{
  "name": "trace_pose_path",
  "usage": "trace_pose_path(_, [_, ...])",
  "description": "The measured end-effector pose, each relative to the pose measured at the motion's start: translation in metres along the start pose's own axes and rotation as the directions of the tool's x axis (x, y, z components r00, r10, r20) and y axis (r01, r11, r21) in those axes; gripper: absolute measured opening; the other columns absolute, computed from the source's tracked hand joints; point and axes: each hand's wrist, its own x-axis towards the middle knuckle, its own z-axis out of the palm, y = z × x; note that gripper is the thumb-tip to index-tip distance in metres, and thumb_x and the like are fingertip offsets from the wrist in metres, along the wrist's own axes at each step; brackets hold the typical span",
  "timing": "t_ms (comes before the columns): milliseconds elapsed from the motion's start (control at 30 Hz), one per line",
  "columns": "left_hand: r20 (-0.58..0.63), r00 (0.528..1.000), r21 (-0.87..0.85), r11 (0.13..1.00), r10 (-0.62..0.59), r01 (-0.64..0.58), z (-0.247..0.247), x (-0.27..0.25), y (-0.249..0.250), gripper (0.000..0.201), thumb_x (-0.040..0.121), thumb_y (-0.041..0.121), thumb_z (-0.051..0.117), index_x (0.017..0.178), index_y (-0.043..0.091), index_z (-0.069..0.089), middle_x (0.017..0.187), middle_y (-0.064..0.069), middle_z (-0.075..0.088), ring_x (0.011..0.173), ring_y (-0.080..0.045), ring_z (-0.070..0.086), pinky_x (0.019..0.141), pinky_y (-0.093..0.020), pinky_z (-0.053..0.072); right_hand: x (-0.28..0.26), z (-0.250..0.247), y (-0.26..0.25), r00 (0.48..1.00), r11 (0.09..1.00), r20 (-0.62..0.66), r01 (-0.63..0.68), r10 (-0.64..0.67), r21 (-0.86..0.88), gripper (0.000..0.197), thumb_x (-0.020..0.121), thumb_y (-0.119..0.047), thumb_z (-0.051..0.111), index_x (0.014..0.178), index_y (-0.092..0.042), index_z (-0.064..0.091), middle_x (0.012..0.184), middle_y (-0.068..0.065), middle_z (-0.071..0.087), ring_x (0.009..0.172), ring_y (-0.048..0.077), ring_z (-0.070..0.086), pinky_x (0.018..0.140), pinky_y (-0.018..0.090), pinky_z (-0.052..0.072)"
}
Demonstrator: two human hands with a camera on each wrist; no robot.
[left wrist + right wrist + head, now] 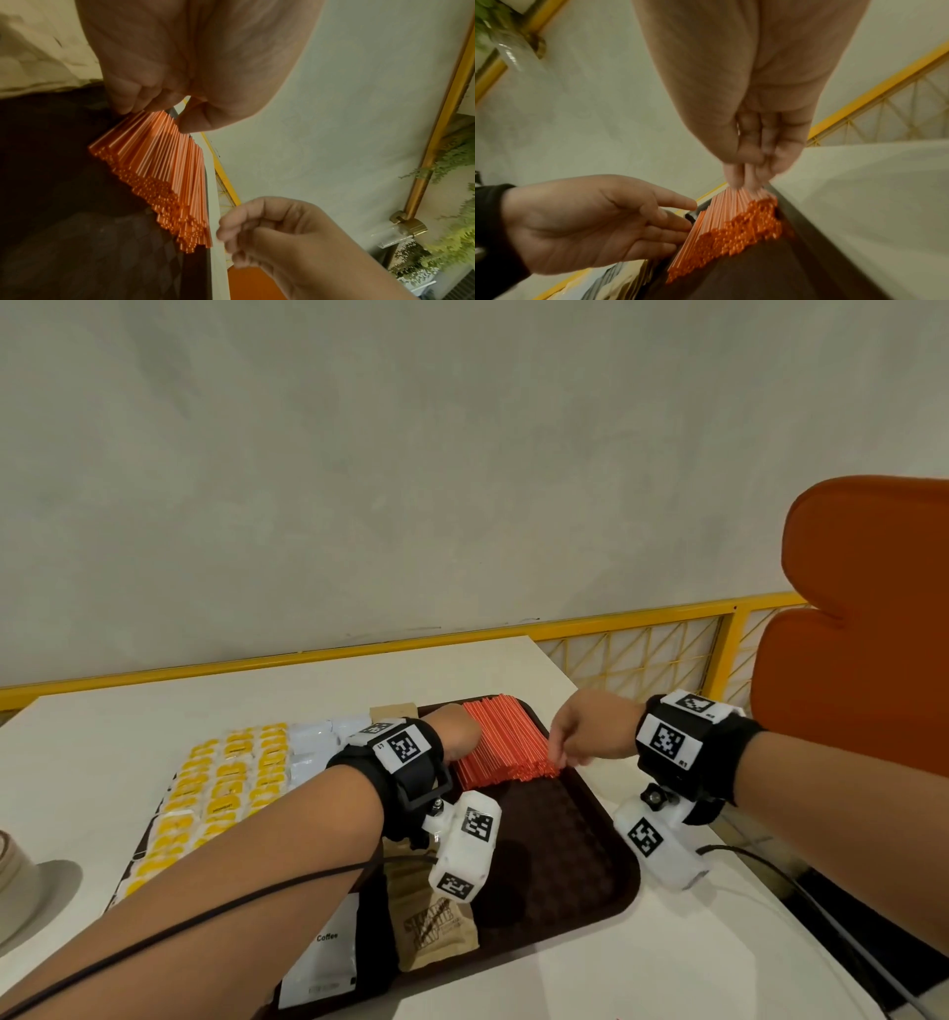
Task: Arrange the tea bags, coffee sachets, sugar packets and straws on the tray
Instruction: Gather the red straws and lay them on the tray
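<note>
The straws [506,742] lie in a loose red stack at the far end of the tray [580,855], running near to far, close to its right rim. The left hand [457,737] has its fingers straight and slightly apart, laid against the stack's left flank. The right hand [590,729] has its fingers together and pointing down, the tips resting on the near right corner of the stack; neither hand clamps anything.

The risk, as I judge it, is the stack itself: thin round straws piled several deep will roll. Too firm a squeeze from both sides could buckle the heap upward and send a few over the low rim onto the worktop [513,983]. A push on the ends alone could skew the stack, since its near ends already sit ragged.

The head view shows the rest of the layout: yellow packets [221,793] in rows at the left, white sachets [313,744] beyond them, a coffee sachet [323,963] and a brown packet [436,937] at the near edge. The wrist views lose most of that, but the right wrist view shows the uneven straw ends and the left palm clearly, while the left wrist view shows the right fingers' tips beside the stack's corner.
</note>
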Motion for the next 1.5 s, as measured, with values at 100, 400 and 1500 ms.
trace_pose_path(100, [-0.007, 1.0, 0.011, 1.0, -0.001, 0.001, 0.0, 0.0, -0.001, 0.033, 0.096, 0.006, 0.041, 0.066, 0.02, 0.04, 0.069, 0.002, 0.043, 0.06, -0.009, 0.041, 0.058, -0.02, 0.039, -0.005, 0.003, -0.003, 0.994, 0.969, 0.102, 0.063, -0.039, -0.238, 0.027, 0.088, 0.0, 0.051, 0.094, -0.009, 0.075, 0.09, -0.002, 0.071, 0.079, 0.007, 0.062, 0.075, 0.018, 0.048])
trace_pose_path(400, [-0.007, 1.0, -0.017, 1.0, -0.025, 0.024, -0.001, -0.001, -0.002, 0.033, 0.095, 0.004, 0.041, 0.066, 0.02, 0.039, 0.07, 0.001, 0.042, 0.06, -0.009, 0.042, 0.06, -0.022, 0.041, 0.005, 0.018, -0.004, 0.995, 0.909, 0.066, 0.093, -0.072, -0.407, 0.032, 0.091, 0.003, 0.048, 0.107, -0.01, 0.072, 0.116, 0.005, 0.068, 0.108, 0.018, 0.061, 0.092, 0.025, 0.045])
trace_pose_path(1500, [-0.005, 1.0, 0.046, 0.999, -0.015, 0.015, -0.001, 0.0, -0.003, 0.034, 0.095, 0.004, 0.042, 0.064, 0.018, 0.038, 0.069, 0.002, 0.041, 0.059, -0.008, 0.04, 0.058, -0.019, 0.039, 0.006, 0.021, -0.009, 0.982, 0.958, 0.046, 0.19, -0.184, -0.215, 0.031, 0.085, 0.006, 0.047, 0.093, -0.007, 0.073, 0.1, 0.003, 0.071, 0.091, 0.013, 0.062, 0.087, 0.025, 0.05])
